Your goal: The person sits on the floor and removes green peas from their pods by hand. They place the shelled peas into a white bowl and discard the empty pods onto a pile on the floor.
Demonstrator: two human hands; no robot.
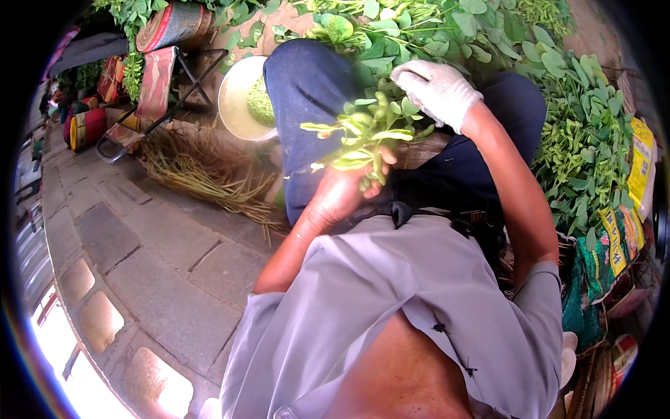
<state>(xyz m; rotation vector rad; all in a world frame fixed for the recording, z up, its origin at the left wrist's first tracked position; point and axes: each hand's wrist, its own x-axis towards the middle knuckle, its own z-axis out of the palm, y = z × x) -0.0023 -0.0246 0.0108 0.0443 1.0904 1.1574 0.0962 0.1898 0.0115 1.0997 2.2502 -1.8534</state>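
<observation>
In my bare left hand [345, 191] is a bunch of green soybean pods with leaves [366, 131], held over my lap between the knees. My right hand [434, 91], in a whitish knit glove, is just above and to the right of the bunch, near its leaves; its fingers are bent, and its fingertips are partly hidden. A white bucket [230, 99] stands beside my left knee, with light green shelled beans [260, 103] inside. Leafy soybean plants [466, 31] are heaped beyond my knees.
Dry stripped stalks [209, 175] lie on the stone paving [167, 293] at left, near a folding stool [157, 84] and a round drum-like container [175, 26]. More pod-bearing plants [570, 152] are piled at right, beside printed plastic sacks [610, 251].
</observation>
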